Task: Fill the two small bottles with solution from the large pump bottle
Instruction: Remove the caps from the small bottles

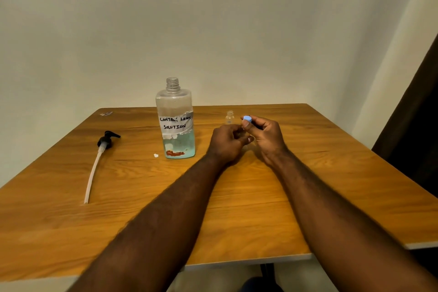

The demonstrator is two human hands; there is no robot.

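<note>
The large clear bottle (176, 121), labelled "contact lens solution", stands open-necked at the table's middle with blue liquid low in it. Its black pump head with a white tube (99, 156) lies on the table to the left. One small clear bottle (229, 118) stands uncapped behind my hands. My right hand (265, 137) pinches a small blue cap (247, 118) between thumb and fingers. My left hand (227, 144) curls its fingers around something small just beside it; the object is mostly hidden, so I cannot tell whether it is the second small bottle.
The wooden table (260, 208) has its front edge near me and its right edge by a dark curtain (417, 125). A white scrap (156, 155) lies by the large bottle's base. A small item (106, 114) sits at the far left corner.
</note>
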